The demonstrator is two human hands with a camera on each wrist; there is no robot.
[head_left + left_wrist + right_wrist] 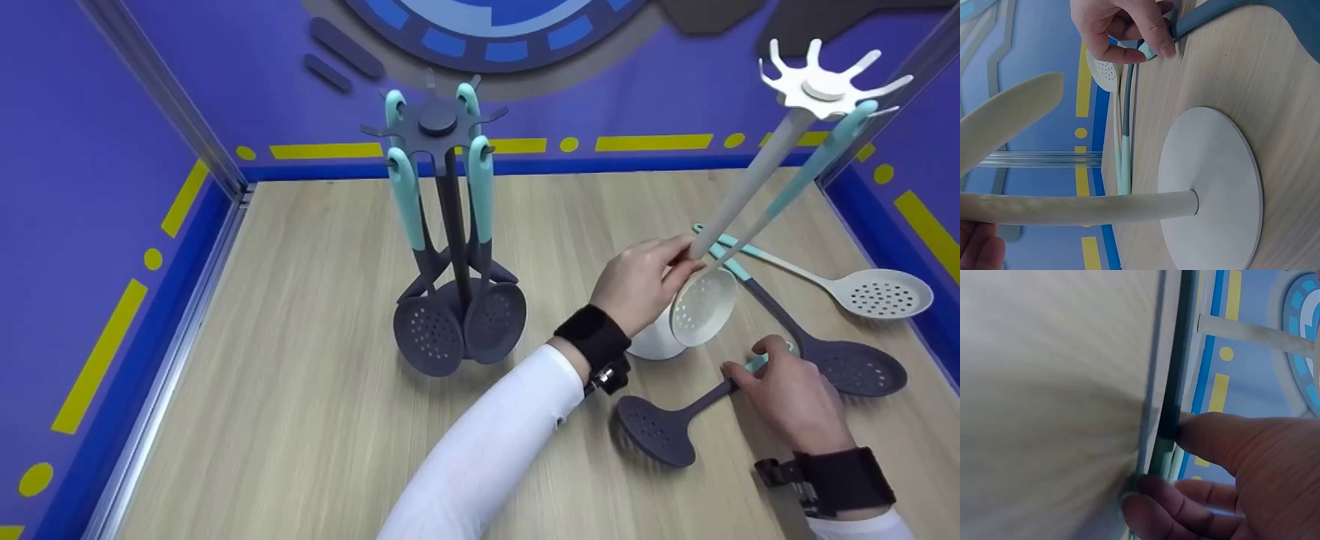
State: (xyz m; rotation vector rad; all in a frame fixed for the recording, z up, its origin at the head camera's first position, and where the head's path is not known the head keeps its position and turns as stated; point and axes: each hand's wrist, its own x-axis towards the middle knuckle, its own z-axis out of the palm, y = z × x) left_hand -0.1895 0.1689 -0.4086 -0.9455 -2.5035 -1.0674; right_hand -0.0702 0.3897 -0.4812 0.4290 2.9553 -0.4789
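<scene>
My left hand [637, 281] grips the pole of a white utensil stand [757, 169] low down, just above its round base [1213, 163]. From the stand's prongs hangs a white skimmer [709, 311] with a mint handle, close in front of the fingers. Pinched at its mint handle by my right hand [799, 397] is a dark grey skimmer [656, 431], low over the table, its perforated head pointing left. In the right wrist view, thumb and fingers close around that handle [1163, 453].
A dark utensil stand [437, 120] holding several dark skimmers and other mint-handled utensils is at centre-left. Behind my right hand lie another dark slotted utensil [855, 367] and a white skimmer [885, 294]. Blue panels [90, 187] wall in the wooden table [300, 420].
</scene>
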